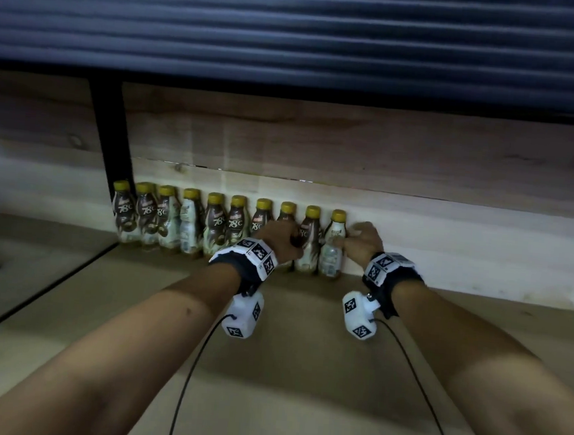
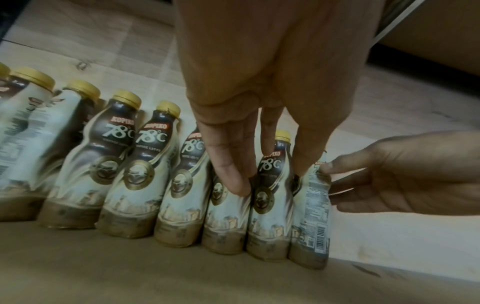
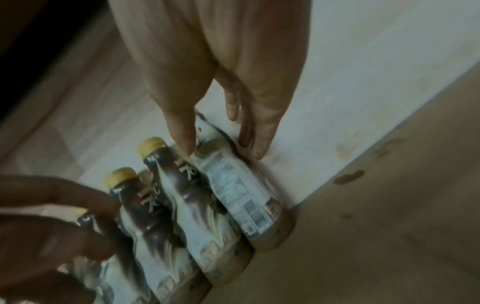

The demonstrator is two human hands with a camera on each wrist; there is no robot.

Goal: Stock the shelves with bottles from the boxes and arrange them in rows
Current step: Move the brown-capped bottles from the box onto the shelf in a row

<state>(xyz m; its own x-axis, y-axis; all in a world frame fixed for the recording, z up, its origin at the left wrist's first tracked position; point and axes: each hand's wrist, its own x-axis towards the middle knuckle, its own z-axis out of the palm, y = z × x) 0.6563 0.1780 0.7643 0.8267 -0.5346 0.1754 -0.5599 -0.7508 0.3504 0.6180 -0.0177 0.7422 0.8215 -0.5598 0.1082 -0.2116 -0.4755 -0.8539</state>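
Several brown-and-cream coffee bottles [image 1: 214, 228] with yellow caps stand in one row against the shelf's back wall [image 1: 466, 238]. My right hand [image 1: 354, 243] holds the end bottle [image 3: 241, 185] at the row's right end, thumb on its front and fingers behind it. My left hand [image 1: 282, 239] grips a neighbouring bottle [image 2: 228, 216] close to that end, its fingers [image 2: 233, 176] lying over the front. Both bottles stand upright on the wooden shelf board [image 1: 301, 373], touching the others. The end bottle's cap [image 1: 339, 216] shows above my right hand.
A black upright post [image 1: 109, 141] stands at the row's left end. A dark slatted shelf [image 1: 293, 29] hangs low overhead. To the right of the row the board [image 1: 477, 318] lies bare along the wall. Cables trail from both wrist cameras.
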